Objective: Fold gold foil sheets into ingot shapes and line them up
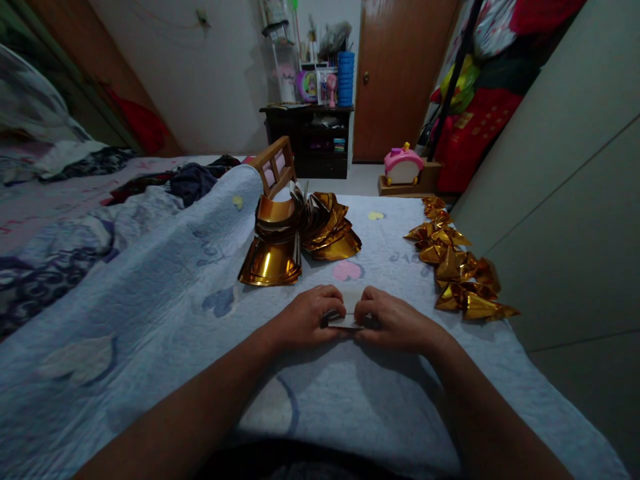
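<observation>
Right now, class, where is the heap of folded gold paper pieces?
In the head view, the folded gold pieces lie in a line on the blue blanket, right of both hands, beside the pale wall panel.

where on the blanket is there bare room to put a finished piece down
Bare pale blue quilted blanket lies left of the left hand, and between the shiny gold sheet stack and folded gold foil pieces. The right edge is crowded.

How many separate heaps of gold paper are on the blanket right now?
2: a stack of unfolded gold sheets ahead of the left hand, and a row of folded gold pieces right of the right hand. Some may be hidden.
</observation>
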`<move>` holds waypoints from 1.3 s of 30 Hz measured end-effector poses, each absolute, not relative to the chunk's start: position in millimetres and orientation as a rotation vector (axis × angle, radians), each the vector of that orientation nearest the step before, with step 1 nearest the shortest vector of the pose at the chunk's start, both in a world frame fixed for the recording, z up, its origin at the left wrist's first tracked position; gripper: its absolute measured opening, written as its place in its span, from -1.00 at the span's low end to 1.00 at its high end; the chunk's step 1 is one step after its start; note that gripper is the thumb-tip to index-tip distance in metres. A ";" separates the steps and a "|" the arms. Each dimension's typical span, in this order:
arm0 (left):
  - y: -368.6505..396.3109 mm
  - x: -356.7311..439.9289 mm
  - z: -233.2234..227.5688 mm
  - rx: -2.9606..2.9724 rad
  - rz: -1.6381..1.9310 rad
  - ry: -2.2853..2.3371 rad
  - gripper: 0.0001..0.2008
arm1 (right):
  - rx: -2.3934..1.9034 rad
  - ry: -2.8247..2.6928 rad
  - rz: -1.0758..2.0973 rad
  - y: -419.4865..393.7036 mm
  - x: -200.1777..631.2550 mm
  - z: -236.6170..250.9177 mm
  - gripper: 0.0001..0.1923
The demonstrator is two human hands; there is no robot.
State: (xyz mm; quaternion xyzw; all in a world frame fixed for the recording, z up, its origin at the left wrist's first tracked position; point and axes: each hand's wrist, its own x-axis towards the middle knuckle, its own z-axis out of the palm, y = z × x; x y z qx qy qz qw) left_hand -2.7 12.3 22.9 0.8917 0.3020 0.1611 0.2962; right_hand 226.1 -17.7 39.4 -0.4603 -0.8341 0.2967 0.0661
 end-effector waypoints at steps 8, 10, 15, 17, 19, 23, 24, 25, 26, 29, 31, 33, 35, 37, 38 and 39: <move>15.9 -1.9 18.4 2.311 0.481 0.822 -0.78 | -1.256 -2.452 0.965 -10.5 230.1 29.1 -0.78; 16.8 -1.1 14.3 2.313 0.499 0.839 -0.82 | -1.306 -2.448 0.954 -9.3 229.4 28.6 -0.77; 15.4 0.9 11.4 2.309 0.507 0.877 -0.90 | -1.535 -2.377 0.911 -7.1 225.4 29.9 -0.82; 14.4 1.7 12.1 2.307 0.516 0.907 -0.93 | -1.596 -2.334 0.869 -6.2 223.6 28.5 -0.83; 13.7 2.4 13.0 2.300 0.525 0.945 -0.92 | -1.629 -2.312 0.825 -5.5 222.0 26.2 -0.84; 13.7 3.4 13.2 2.274 0.528 0.964 -0.96 | -1.668 -2.287 0.798 -5.1 219.0 23.1 -0.85; 14.0 3.6 12.6 2.268 0.529 0.962 -0.92 | -1.679 -2.277 0.796 -5.4 218.5 22.9 -0.85; 14.4 3.8 11.7 2.263 0.533 0.962 -0.88 | -1.683 -2.268 0.793 -5.7 218.1 22.9 -0.86; 14.8 4.0 10.7 2.261 0.539 0.966 -0.87 | -1.682 -2.259 0.791 -6.1 218.0 22.9 -0.87; 15.1 4.4 7.7 2.270 0.552 0.998 -0.93 | -1.658 -2.235 0.805 -7.0 219.4 22.8 -0.94; 14.4 4.5 6.8 2.277 0.545 1.040 -0.94 | -1.648 -2.203 0.837 -7.0 221.0 22.3 -0.97; 13.0 4.8 7.1 2.284 0.520 1.096 -0.94 | -1.645 -2.175 0.865 -6.7 222.6 21.6 -0.97; 10.8 5.4 8.4 2.302 0.477 1.164 -0.92 | -1.651 -2.158 0.869 -6.2 223.6 20.6 -0.97; 8.0 6.3 10.0 2.336 0.434 1.260 -0.92 | -1.676 -2.160 0.824 -6.2 224.0 19.3 -0.97; 6.4 6.7 10.9 2.360 0.419 1.321 -0.92 | -1.698 -2.162 0.787 -6.5 224.1 18.5 -0.98; 4.8 7.1 11.7 2.388 0.410 1.382 -0.90 | -1.726 -2.163 0.740 -7.0 224.1 17.8 -0.96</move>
